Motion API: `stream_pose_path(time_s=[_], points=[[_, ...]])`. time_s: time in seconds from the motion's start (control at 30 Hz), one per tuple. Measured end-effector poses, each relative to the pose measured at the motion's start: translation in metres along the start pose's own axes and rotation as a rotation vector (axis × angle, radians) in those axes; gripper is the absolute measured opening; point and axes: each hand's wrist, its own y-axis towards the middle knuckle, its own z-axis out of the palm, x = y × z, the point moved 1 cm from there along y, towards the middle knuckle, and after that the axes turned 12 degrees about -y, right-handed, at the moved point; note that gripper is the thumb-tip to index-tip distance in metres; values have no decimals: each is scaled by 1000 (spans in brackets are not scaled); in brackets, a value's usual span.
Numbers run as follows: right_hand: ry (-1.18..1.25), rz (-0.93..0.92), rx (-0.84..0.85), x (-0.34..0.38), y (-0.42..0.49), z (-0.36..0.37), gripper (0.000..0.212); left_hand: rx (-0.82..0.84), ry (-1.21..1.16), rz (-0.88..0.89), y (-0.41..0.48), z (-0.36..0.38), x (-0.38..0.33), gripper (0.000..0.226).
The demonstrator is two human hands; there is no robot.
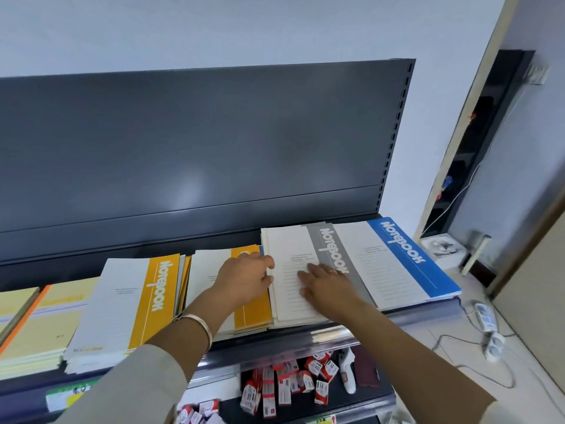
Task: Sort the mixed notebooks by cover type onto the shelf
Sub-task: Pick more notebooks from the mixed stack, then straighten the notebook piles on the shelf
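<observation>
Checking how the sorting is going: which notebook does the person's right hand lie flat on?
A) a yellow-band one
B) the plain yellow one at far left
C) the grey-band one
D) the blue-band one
C: the right hand lies with straight fingers on the grey-band notebook, which sits between a yellow-band stack and the blue-band notebook.

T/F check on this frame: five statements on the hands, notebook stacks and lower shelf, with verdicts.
1. The right hand lies flat on the grey-band notebook. True.
2. The blue-band stack sits left of the grey-band one. False: it lies to its right.
3. The left hand holds a notebook in the air. False: its fingers curl at the grey-band notebook's left edge.
4. A bracelet is on the left wrist. True.
5. The lower shelf holds notebooks. False: small red-and-white boxes lie there.
</observation>
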Motion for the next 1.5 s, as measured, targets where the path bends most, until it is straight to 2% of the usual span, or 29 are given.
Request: stream_pose_path(time_s=[0.2, 0.37, 0.6, 0.8, 0.93, 1.1, 1.4, 1.5], points=[[-48, 11, 23, 8, 3, -13, 47, -39, 11, 6, -21, -16, 18, 34], [-23, -33, -145, 61, 11, -51, 44, -128, 64, -40, -61, -49, 72, 35], [39, -200, -411, 206, 30, -125, 44, -278, 113, -173, -166, -115, 199, 34], [119, -315, -493, 364, 40, -173, 43, -327, 140, -308, -286, -161, 324, 33], [137, -407, -490, 451, 44, -190, 42, -373, 103, -410, -351, -183, 391, 33], [148, -498, -496, 526, 60, -205, 38, -449, 84, -464, -394, -197, 453, 32], [138, -622, -450, 614, 137, -205, 36, -459, 73, -556, -384, -202, 548, 30], [145, -660, -388, 637, 171, -206, 36, -440, 63, -570, -369, -209, 577, 29]])
